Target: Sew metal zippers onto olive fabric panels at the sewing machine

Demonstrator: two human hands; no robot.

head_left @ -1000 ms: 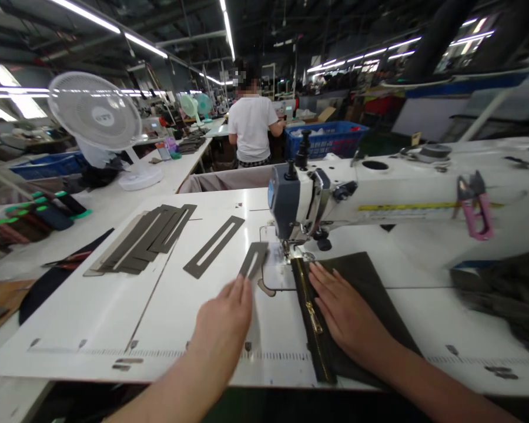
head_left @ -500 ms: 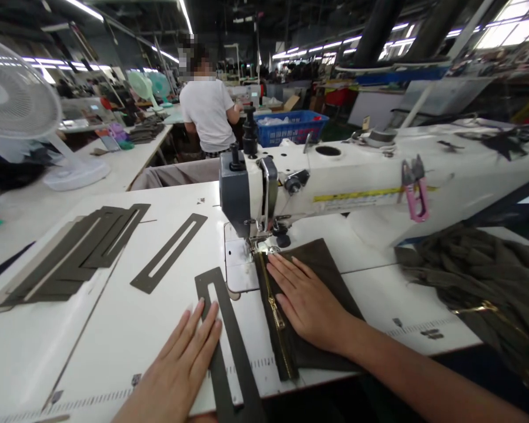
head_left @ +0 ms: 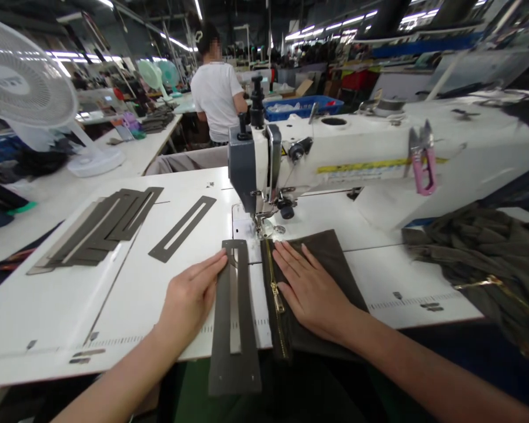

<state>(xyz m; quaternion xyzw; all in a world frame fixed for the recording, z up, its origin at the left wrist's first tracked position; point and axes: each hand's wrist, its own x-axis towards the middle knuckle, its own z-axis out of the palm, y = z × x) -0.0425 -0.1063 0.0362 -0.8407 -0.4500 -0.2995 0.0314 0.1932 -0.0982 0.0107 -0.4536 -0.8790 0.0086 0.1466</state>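
Note:
My left hand [head_left: 186, 296] grips the left edge of a dark grey slotted strip [head_left: 221, 335], thumb tucked out of sight. The strip lies lengthwise toward me, its near end jutting past the table edge. My right hand [head_left: 311, 291] rests flat, fingers stretched, on a dark olive fabric piece [head_left: 335, 252]. Along that piece's left side runs a brass zipper [head_left: 275, 289] with its pull about midway. The fabric's far end is close to the presser foot of the white sewing machine [head_left: 357, 138]. A narrow gap separates strip and zipper.
Another slotted strip [head_left: 183, 229] lies left of the machine, beside a fanned stack of strips [head_left: 101, 226]. Bunched olive fabric [head_left: 462, 252] is at right. Pink-handled snips [head_left: 424, 161] hang on the machine arm. A white fan [head_left: 22, 82] stands at left; a person [head_left: 218, 94] works beyond.
My left hand has gone from lying flat on the slotted strip to gripping its left edge. The strip has turned straighter, beside the zipper. My right hand stays on the fabric; the view has shifted.

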